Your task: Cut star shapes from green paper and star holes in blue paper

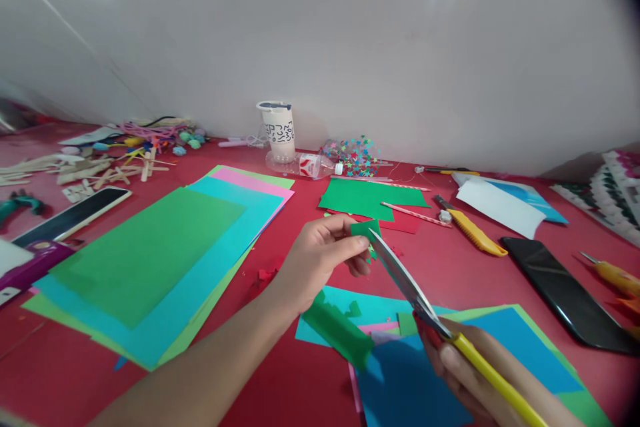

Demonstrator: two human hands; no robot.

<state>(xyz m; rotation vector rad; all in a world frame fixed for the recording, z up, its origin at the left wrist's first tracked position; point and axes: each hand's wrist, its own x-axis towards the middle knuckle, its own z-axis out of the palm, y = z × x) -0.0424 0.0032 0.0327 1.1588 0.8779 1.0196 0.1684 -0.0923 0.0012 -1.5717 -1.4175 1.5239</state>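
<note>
Pinched between the thumb and fingers of my left hand [334, 247] is a small piece of green paper [364, 228]. My right hand [480, 367] grips the yellow handles of a pair of scissors [407, 280], whose blade tips meet the right edge of that piece. Below the hands lie a dark green paper strip [340, 337] and several small scraps on blue paper [410, 380] and light blue paper [313, 330]. Small green cut bits [371, 253] show just beneath my left fingers. The fingers inside the scissor handles are partly hidden.
Stacked coloured sheets [150, 253] lie at left, beside a phone [75, 213]. Behind are green paper [365, 197], a plastic bottle [313, 165] and a white cup [280, 130]. A yellow utility knife [475, 230] and a black phone [560, 293] lie at right.
</note>
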